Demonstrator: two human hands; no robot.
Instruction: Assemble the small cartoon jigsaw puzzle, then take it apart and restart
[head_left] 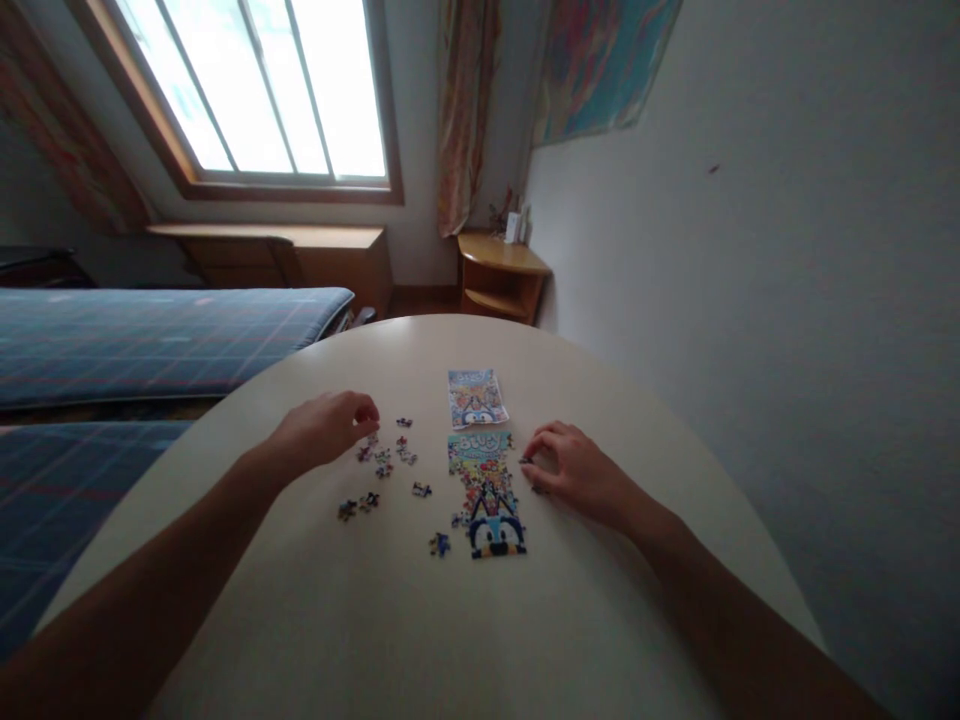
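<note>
A partly joined jigsaw puzzle (491, 490) with a blue dog's face at its near end lies on the table. Beyond it is a printed picture sheet (474, 398) with a matching design. My right hand (574, 470) is beside the puzzle's right edge, thumb and forefinger closed on a small dark puzzle piece (526, 460). To the left, my left hand (326, 428) has its fingers curled together above several loose puzzle pieces (384, 462); whatever its fingertips hold is hidden. Another loose blue piece (439, 544) lies left of the dog's face.
The round pale table (360, 620) fills the foreground. A bed with a plaid cover (165, 335) stands to the left, a white wall (750, 300) to the right. Behind are a wooden corner shelf (502, 255) and a desk (330, 237) under the window.
</note>
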